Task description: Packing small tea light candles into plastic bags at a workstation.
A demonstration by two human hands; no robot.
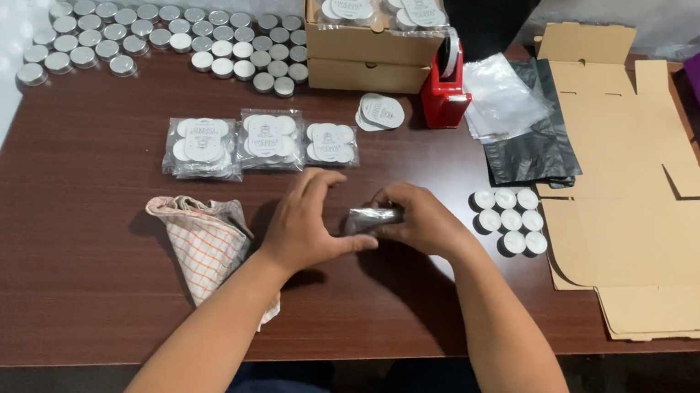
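A small clear packet (373, 218) is gripped closed-fingered by the right hand (420, 221) and steadied by the curled left hand (304, 222) above the bench (64, 255).

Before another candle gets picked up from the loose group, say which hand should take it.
Probably right: the right hand is nearer the loose tealights; the left hand is farther off.

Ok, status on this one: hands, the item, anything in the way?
Left hand and right hand both closed on a small silvery packet over the table. Checked cloth left, loose tealights right. Nothing blocking.
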